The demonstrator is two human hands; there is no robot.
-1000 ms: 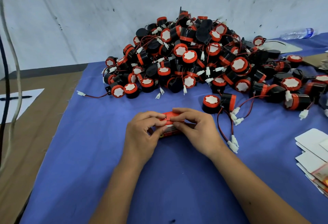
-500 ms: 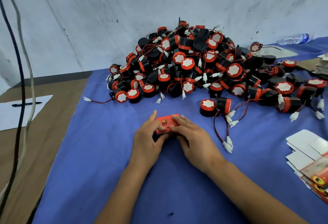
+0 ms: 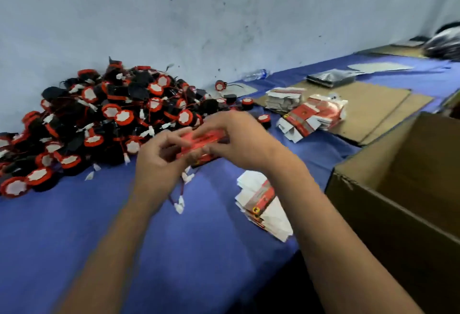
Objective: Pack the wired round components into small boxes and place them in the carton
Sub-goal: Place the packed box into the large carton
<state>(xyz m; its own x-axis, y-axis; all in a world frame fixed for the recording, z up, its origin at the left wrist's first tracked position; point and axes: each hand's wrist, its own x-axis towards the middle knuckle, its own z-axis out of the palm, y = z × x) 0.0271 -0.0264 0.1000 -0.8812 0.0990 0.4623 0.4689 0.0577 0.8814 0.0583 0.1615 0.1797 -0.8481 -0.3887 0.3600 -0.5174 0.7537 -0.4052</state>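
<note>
While I watch from the head camera, the open brown cardboard carton [image 3: 403, 189] serves as my landmark: its near corner stands just off the edge of the blue-covered desk [image 3: 74, 226], and a broad bare stretch of blue cloth lies left of the carton, toward me. Left of the carton and above the desk, both hands hold the small red printed box [image 3: 201, 140] off the cloth. My left hand [image 3: 159, 162] curls its fingers [image 3: 171, 137] round the box's left end; my right hand [image 3: 239, 139] grips it from above, its fingers clenched over the top face. A red wire with white plugs [image 3: 179, 205] trails on the cloth below the hands.

Far left of the carton, the heap of black-and-red round wired components [image 3: 104, 119] lies against the wall. Between hands and carton lies a stack of flat red-and-white box blanks [image 3: 263, 204]; more blanks [image 3: 311, 114] sit beyond the carton on brown cardboard sheets [image 3: 373, 104].

Half a second ago the box rested on the cloth under my fingertips; now it is lifted, and the view has swung right, bringing the carton in.
</note>
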